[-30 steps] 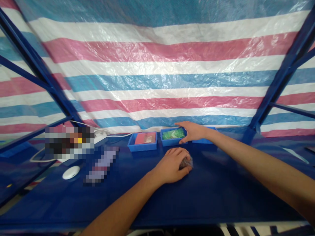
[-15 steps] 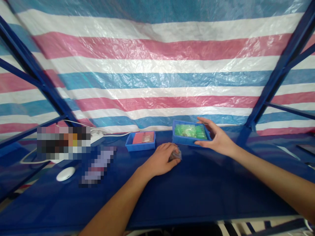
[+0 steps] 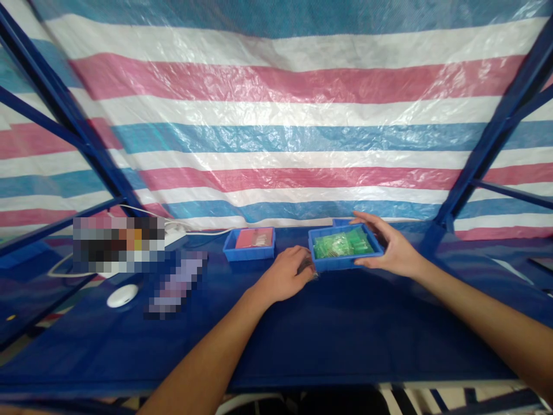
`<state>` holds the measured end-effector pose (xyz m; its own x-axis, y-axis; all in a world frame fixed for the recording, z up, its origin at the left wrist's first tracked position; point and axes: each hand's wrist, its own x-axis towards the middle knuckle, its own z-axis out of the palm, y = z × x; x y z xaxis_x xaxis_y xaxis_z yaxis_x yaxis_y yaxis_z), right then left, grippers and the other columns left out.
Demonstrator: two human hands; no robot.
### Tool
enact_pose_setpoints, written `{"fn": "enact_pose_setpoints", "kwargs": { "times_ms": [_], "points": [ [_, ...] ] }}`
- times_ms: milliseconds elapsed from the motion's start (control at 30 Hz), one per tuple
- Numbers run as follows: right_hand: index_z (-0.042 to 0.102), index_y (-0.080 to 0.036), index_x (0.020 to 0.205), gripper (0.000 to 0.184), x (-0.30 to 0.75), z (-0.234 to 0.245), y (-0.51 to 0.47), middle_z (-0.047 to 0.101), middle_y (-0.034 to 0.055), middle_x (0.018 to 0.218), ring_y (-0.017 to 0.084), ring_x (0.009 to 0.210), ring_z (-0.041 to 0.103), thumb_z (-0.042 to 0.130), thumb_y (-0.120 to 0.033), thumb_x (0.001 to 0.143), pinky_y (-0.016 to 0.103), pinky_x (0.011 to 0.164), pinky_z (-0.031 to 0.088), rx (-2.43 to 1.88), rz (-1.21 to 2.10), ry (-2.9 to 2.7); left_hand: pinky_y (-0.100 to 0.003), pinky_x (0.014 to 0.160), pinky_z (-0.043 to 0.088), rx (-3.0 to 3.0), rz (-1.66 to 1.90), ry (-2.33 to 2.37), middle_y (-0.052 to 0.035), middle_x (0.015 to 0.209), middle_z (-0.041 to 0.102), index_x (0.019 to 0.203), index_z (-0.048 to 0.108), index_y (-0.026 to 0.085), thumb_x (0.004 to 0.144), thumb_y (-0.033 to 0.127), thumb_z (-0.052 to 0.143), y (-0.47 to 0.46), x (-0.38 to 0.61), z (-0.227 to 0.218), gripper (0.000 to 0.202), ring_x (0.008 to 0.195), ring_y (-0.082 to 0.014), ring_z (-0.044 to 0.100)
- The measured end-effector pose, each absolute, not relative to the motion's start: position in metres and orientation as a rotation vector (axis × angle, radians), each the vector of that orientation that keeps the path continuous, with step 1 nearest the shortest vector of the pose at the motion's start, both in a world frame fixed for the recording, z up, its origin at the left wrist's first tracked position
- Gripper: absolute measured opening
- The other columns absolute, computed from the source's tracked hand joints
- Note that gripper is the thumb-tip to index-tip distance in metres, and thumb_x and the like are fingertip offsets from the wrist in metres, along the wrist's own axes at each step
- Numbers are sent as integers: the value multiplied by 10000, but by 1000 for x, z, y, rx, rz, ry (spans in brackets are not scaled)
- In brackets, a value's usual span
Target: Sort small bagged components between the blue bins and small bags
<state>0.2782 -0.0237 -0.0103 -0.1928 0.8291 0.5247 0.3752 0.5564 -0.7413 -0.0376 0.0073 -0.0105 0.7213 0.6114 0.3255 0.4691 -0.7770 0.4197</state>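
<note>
My right hand point(image 3: 389, 248) grips the right side of a small blue tray point(image 3: 341, 264) filled with green packets point(image 3: 341, 244), holding it just above the dark blue table point(image 3: 345, 334). Curled over a small clear packet point(image 3: 310, 270) on the table is my left hand point(image 3: 285, 275), its fingertips against the tray's left end. Left of them a second blue tray point(image 3: 248, 252) with pink packets point(image 3: 254, 237) rests on the table. A further blue tray point(image 3: 341, 222) peeks out behind the held one.
A white mouse point(image 3: 122, 295) and blurred items lie at the table's left, with a white power strip point(image 3: 175, 235) and cables behind. A striped tarpaulin point(image 3: 276, 127) closes the back, and blue frame posts point(image 3: 488, 150) stand at both sides.
My right hand lifted the tray of green packets from its place at the back and brought it nearer, down beside my left hand. My left hand shifted slightly left with the packet under it.
</note>
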Motion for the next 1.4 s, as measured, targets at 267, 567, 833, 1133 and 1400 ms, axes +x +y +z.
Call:
{"fn": "enact_pose_setpoints", "kwargs": {
  "times_ms": [267, 567, 833, 1133, 1400],
  "points": [
    [435, -297, 1554, 1048, 297, 3, -22, 597, 116, 1459, 387, 1375, 560, 942, -494, 658, 509, 1188, 439, -1007, 526, -1854, -356, 898, 513, 2498, 740, 945, -68, 1065, 628, 969, 615, 191, 952, 253, 544, 10, -37, -15, 96, 941, -205, 620],
    [444, -363, 1543, 1014, 300, 1, -21, 574, 83, 1465, 370, 1369, 559, 938, -486, 666, 529, 1173, 450, -1094, 520, -1935, -408, 1142, 445, 2508, 752, 920, -83, 1307, 610, 1351, 566, 234, 932, 197, 529, 10, -37, -16, 422, 1251, -244, 584],
    [305, -371, 1609, 1142, 292, -1, -21, 468, 109, 1567, 357, 1383, 534, 952, -426, 669, 525, 1141, 482, -991, 611, -1804, -460, 1246, 363, 2505, 731, 890, -102, 1585, 437, 1644, 256, 278, 973, 212, 485, 5, -37, -13, 713, 1456, -268, 463],
    [211, -473, 1590, 1204, 268, -12, -11, 370, 72, 1591, 316, 1418, 502, 955, -489, 645, 485, 1112, 519, -795, 694, -1602, -479, 1258, 343, 2614, 689, 766, -79, 1658, 314, 1630, 305, 335, 921, 146, 516, 0, -32, -11, 764, 1505, -301, 395],
    [351, -357, 1568, 1004, 243, -15, -22, 524, 106, 1523, 324, 1441, 497, 887, -535, 737, 504, 1180, 455, -800, 811, -1601, -494, 1296, 261, 2519, 798, 733, -122, 1708, 187, 1676, 64, 257, 854, 146, 614, -3, -27, -12, 995, 1572, -316, 262]
  ]
}}
